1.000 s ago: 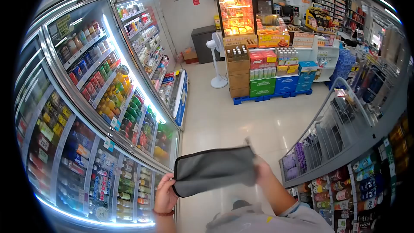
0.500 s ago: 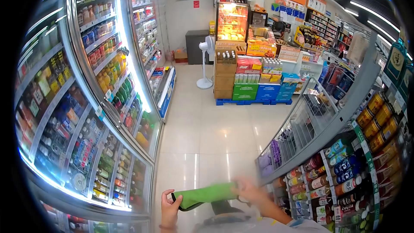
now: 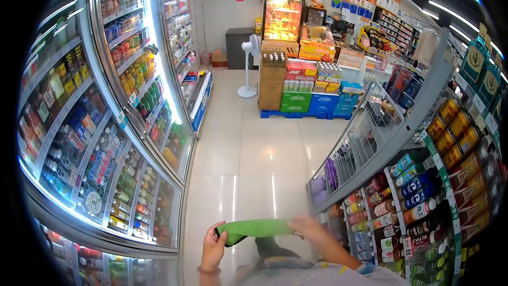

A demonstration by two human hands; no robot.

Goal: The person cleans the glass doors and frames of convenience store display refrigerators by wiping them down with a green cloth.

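A green cloth (image 3: 259, 227) with a black edge is stretched between my two hands at the bottom middle of the view, held above the tiled floor. My left hand (image 3: 213, 251) grips its left end, thumb on top near the dark edge. At the other end, my right hand (image 3: 312, 233) pinches the cloth and is blurred by motion. Below the cloth, part of my own clothing and a dark shoe or leg show.
Glass-door drink coolers (image 3: 100, 143) line the left side. On the right are a wire rack (image 3: 365, 127) and shelves of bottles (image 3: 389, 217). Ahead, a white standing fan (image 3: 246, 69) is beside stacked boxes (image 3: 296, 101) on a blue pallet, with a counter behind.
The view has shifted a little, with the boxes and fan slightly higher and farther left. My hands still hold the cloth, whose middle now looks flatter and more level.
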